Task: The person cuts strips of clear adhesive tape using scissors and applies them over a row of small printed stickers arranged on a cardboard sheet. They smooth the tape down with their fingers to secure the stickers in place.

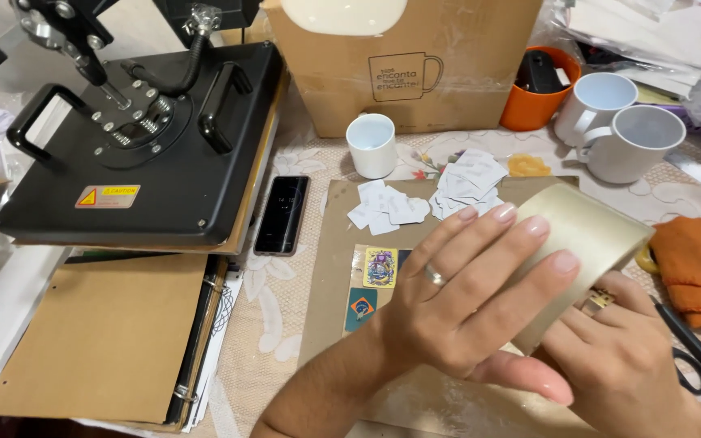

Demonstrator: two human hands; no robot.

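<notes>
My left hand (472, 296) wraps over a wide roll of clear packing tape (586, 235), its fingers spread across the top and the thumb under the near side. My right hand (626, 357) holds the same roll from below and the right. The roll hangs just above a brown cardboard sheet (330, 268). On that sheet lie two small colourful stickers (373, 284) and a scatter of small white paper cut-outs (440, 195).
A black heat press (148, 138) stands at the left over a brown binder (107, 332). A dark phone (282, 214) lies beside it. Behind are a cardboard box (407, 65), three white mugs (372, 144), an orange mug (539, 89); orange cloth (699, 276) and scissors (699, 361) at right.
</notes>
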